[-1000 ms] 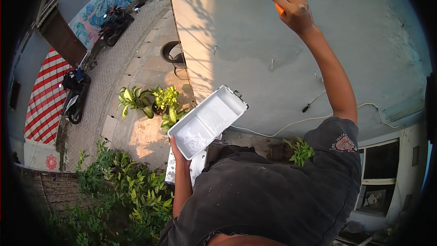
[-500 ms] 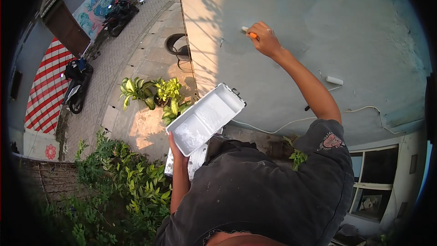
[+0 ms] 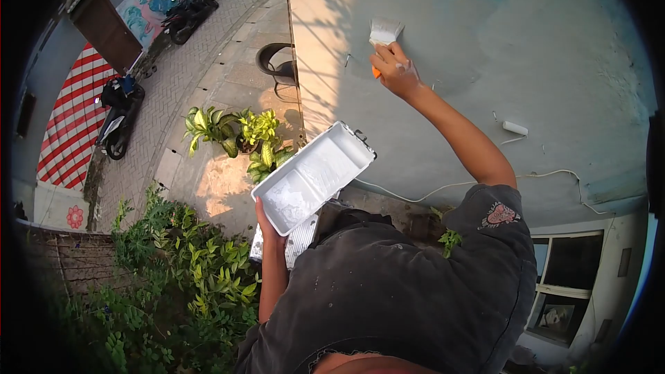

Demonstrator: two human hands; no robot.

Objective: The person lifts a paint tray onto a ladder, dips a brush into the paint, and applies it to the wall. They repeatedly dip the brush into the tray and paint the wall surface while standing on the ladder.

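My right hand (image 3: 397, 76) is closed around a paintbrush with an orange handle (image 3: 376, 71), raised to the grey-blue wall (image 3: 457, 90). The bristles meet the wall at the lower edge of a small white patch of paint (image 3: 386, 30). White smears mark the back of this hand. Lower down, my left hand (image 3: 270, 225) grips the near corner of a white paint tray (image 3: 346, 156), held tilted in front of my body. White paint coats the tray's inside. Most of the left fingers are hidden beneath it.
A white paint roller (image 3: 515, 129) is at the wall, above a loose white cable (image 3: 429, 199). Potted plants (image 3: 256, 131) and a dark chair (image 3: 277, 66) stand left of the wall corner. Leafy shrubs (image 3: 201, 256) grow at lower left. Motorbikes (image 3: 118, 114) line the paved lane.
The brush has turned upward in my right hand, and the hand sits slightly lower on the wall. A white patch now shows above the bristles. The tray stays nearly still.
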